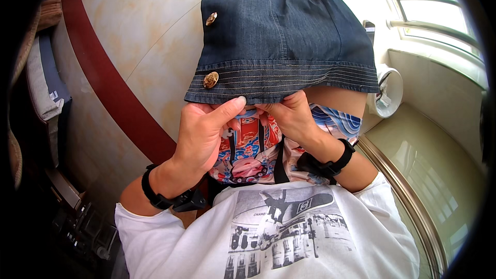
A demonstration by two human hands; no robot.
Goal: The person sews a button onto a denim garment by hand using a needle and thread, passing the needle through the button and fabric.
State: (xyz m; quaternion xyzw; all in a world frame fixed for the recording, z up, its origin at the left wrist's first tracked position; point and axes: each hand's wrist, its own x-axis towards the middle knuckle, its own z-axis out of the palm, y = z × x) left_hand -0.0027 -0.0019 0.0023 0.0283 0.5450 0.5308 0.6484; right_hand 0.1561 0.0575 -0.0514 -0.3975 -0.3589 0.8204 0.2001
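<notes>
A dark blue denim garment (267, 31) lies draped over my lap and knees, its stitched hem band (271, 75) towards me. My left hand (203, 128) pinches the hem, thumb on top and fingers beneath. Close beside it, my right hand (290, 118) grips the same edge, its fingertips partly hidden under the cloth. Gold-coloured buttons run down the garment's left edge; the nearest button (210, 80) sits on the hem band. Below the hands shows the colourful patterned fabric (252, 143) of my clothing. Each wrist wears a black strap.
A dark red stripe (116, 85) curves across the marbled tile floor (135, 27). To the right stand a white bin (390, 93), a metal sliding track (403, 209) and a barred window (430, 4). Dark furniture (46, 97) with grey cloth is at left.
</notes>
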